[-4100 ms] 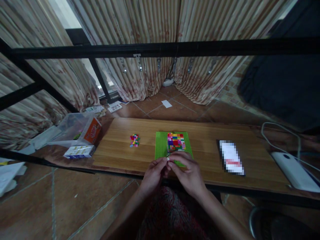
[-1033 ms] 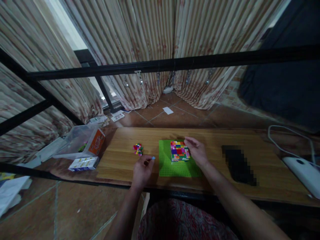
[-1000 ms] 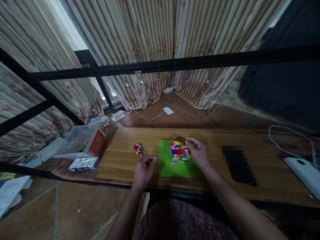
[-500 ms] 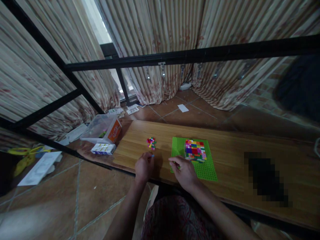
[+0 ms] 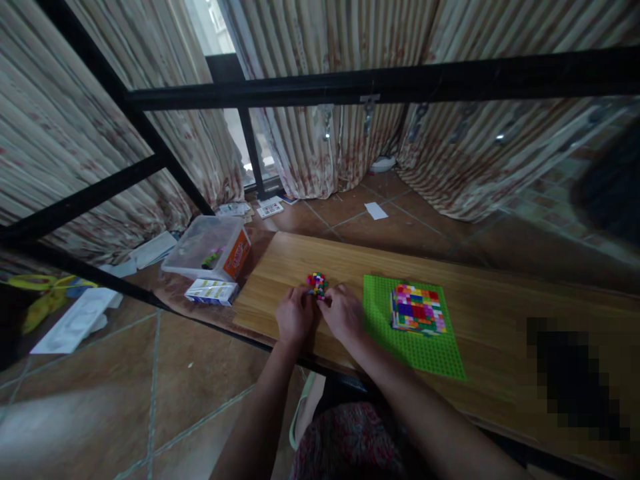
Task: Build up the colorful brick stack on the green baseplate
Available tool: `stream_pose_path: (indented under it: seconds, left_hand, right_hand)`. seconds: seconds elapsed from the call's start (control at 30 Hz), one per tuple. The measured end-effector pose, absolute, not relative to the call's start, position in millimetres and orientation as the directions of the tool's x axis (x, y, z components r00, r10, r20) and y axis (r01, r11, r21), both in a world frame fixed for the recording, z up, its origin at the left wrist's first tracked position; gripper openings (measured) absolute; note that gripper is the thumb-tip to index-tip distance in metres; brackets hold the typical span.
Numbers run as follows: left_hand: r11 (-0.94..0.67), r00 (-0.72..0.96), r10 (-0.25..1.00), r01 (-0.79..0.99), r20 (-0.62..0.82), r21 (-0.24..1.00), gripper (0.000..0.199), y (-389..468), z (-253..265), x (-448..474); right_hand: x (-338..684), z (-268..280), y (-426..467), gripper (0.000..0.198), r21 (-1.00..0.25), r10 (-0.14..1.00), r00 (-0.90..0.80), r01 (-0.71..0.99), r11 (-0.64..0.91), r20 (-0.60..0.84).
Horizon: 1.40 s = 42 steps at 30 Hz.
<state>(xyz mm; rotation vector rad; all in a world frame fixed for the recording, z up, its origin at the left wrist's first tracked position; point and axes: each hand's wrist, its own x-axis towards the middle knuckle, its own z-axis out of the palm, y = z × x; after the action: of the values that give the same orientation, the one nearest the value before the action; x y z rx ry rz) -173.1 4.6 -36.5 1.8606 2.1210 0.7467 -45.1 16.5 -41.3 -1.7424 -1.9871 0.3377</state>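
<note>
Our right hand (image 5: 343,311) joins our left hand (image 5: 294,315) at the brick pile (image 5: 319,281), work's shifted here; left pinches a blue brick (image 5: 311,291), right's grip we can't tell.

Dark reddish garment (image 5: 345,437), perhaps paisley

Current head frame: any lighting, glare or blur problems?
Head view: dim overall, window brightest; head view: pale sheen on the floor, lower left; head view: dark shape at right pixelated; head view: left hand and right hand outlined clearly, loose bricks hard to separate.
</note>
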Motion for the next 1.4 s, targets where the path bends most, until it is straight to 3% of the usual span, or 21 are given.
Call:
stream_pose_path:
  seconds: [0.2,0.4,0.53,0.8,0.97,1.17,1.4]
  left_hand:
    - [0.031,-0.134,0.977,0.856,0.164,0.516,0.024,5.9,-37.7,-173.1]
    - [0.003,-0.146,0.967,0.830,0.211,0.558,0.025,6.1,-42.2,-176.5]
    - [0.016,-0.163,0.961,0.840,0.224,0.543,0.023,8.3,-44.4,-177.7]
    - [0.032,-0.171,0.957,0.862,0.232,0.505,0.023,10.5,-43.2,-177.7]
    - [0.037,-0.182,0.953,0.865,0.243,0.500,0.023,10.9,-44.5,-178.3]
    - [0.044,-0.186,0.953,0.868,0.241,0.494,0.021,10.9,-46.8,-179.4]
    - [0.068,-0.203,0.953,0.868,0.226,0.492,0.022,10.5,-44.8,-177.4]
  right_hand:
    - [-40.1,-41.0,11.7,0.013,-0.573,0.976,-0.085,0.798,0.187,0.201]
    - [-18.5,-24.2,-23.3,0.013,-0.848,0.979,-0.090,0.491,0.201,0.181]
    - [18.2,-2.8,-51.1,0.015,-0.906,0.976,0.004,0.373,0.201,0.218]
    - [118.8,10.8,-40.0,0.025,-0.873,0.933,0.270,0.481,0.082,0.237]
    - [129.7,7.0,-11.9,0.024,-0.810,0.938,0.274,0.587,0.010,0.210]
    - [120.7,6.3,-3.2,0.022,-0.631,0.943,0.230,0.776,-0.028,0.241]
    - [116.1,5.4,-5.2,0.026,-0.520,0.949,0.190,0.854,-0.033,0.251]
